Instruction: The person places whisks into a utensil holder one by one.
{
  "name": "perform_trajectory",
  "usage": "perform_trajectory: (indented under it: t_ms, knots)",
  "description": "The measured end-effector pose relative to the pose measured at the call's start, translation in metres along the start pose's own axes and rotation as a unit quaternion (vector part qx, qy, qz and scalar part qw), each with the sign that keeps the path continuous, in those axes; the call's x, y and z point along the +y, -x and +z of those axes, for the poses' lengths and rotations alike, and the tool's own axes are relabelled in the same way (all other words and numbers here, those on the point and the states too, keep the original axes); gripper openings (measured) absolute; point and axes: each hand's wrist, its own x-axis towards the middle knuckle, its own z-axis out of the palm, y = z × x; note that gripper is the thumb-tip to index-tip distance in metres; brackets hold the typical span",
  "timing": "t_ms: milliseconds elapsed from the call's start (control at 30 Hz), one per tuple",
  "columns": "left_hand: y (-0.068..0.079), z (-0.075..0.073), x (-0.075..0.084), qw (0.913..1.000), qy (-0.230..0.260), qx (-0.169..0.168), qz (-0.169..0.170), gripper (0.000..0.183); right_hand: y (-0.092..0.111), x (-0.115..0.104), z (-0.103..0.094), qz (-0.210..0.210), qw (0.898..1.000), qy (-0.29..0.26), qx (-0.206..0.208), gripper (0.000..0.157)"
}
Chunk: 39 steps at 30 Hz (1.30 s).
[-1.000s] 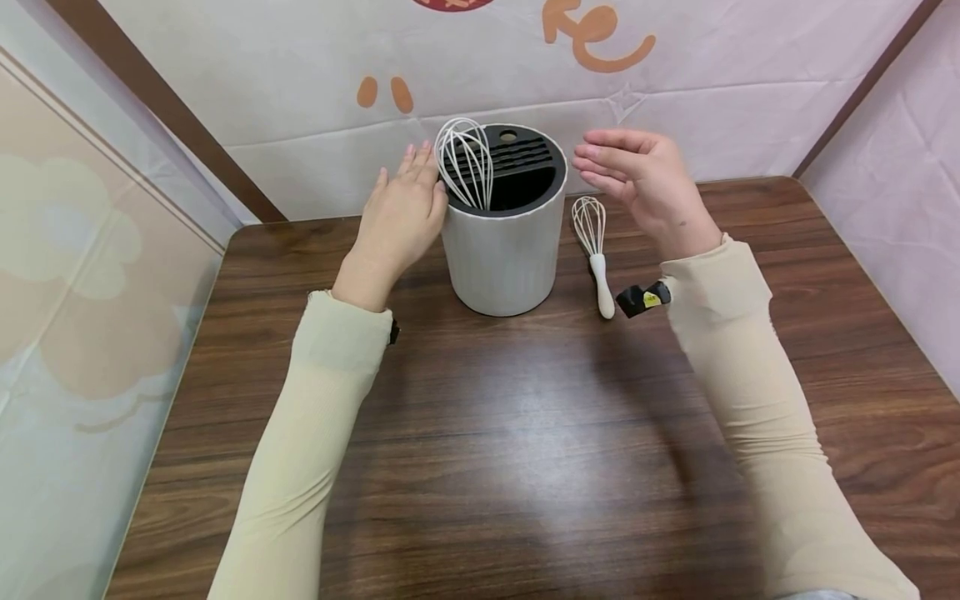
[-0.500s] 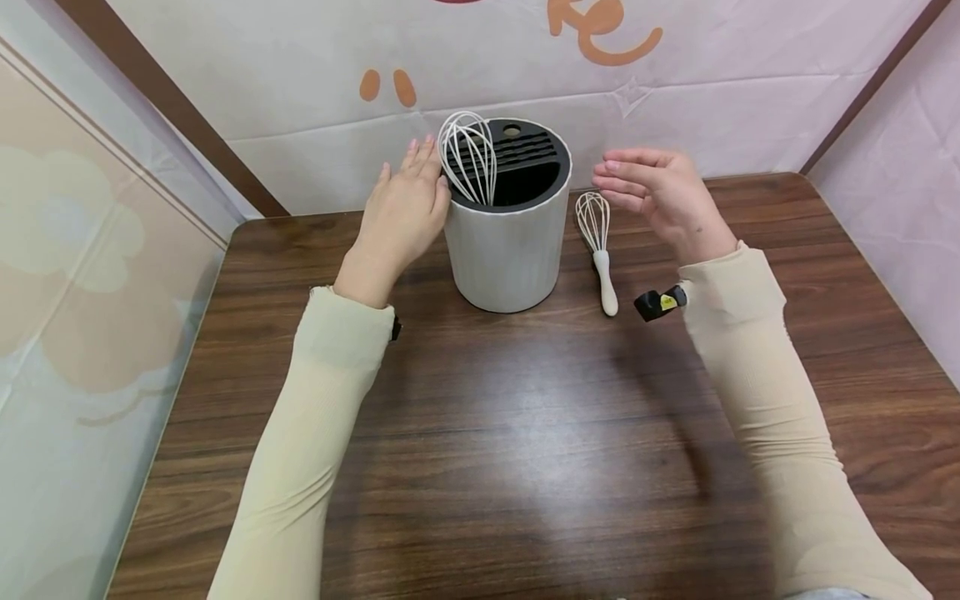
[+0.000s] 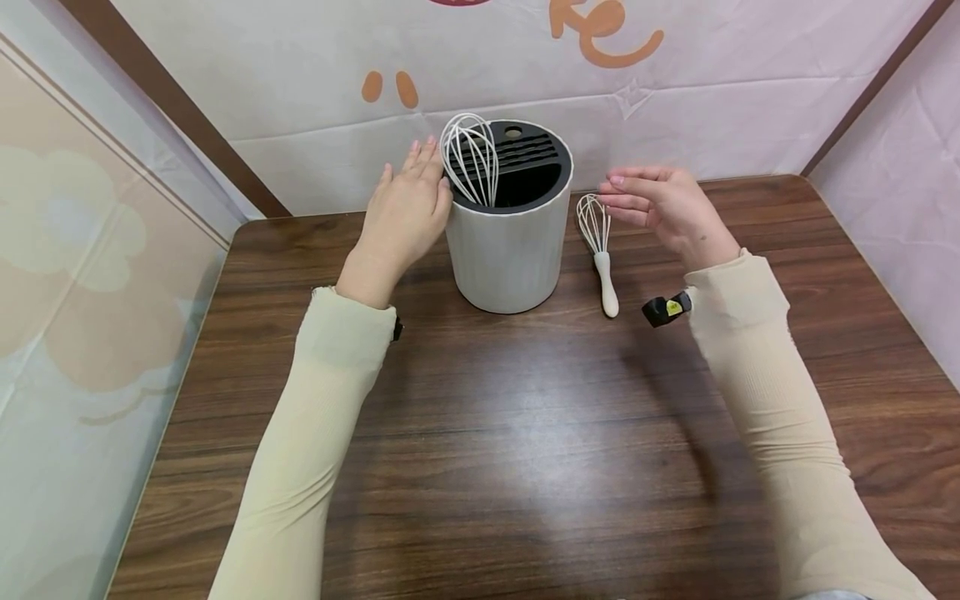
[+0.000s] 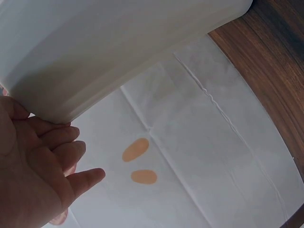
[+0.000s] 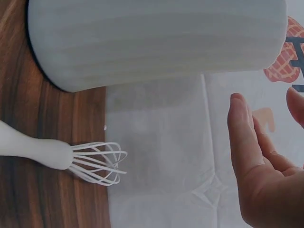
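A white utensil holder [image 3: 508, 262] with a black slotted lid [image 3: 517, 154] stands near the back of the table. A large whisk [image 3: 471, 162] leans in its left side, wire head up, its handle hidden inside. My left hand [image 3: 405, 204] rests its fingers against the holder's upper left side; the left wrist view shows the fingertips at the rim. To the right lies a smaller white whisk [image 3: 603, 262], wires toward the wall. My right hand [image 3: 667, 208] hovers above and right of that whisk with fingers extended, apart from it and from the holder.
The brown wood-grain table [image 3: 510, 433] meets a white printed cloth wall [image 3: 300, 75] close behind the holder. Another cloth panel [image 3: 82, 250] stands along the left side. A black wrist camera [image 3: 666, 310] juts from the right sleeve.
My right hand has moved right and lower, away from the holder and nearer the small whisk's wires. My left hand stays at the holder; the view has shifted slightly.
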Motion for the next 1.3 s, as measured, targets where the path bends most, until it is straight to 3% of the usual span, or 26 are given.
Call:
perform_trajectory:
  t_ms: [1000,1300]
  knots:
    - [0.001,0.0,0.003,1.0,-0.002,-0.009,0.003,0.053,0.001,0.028,-0.044,0.066,0.995,0.071,0.008,0.014]
    - [0.001,0.0,0.002,1.0,-0.001,-0.008,0.004,0.053,0.002,0.034,-0.054,0.082,0.99,0.113,0.035,0.013]
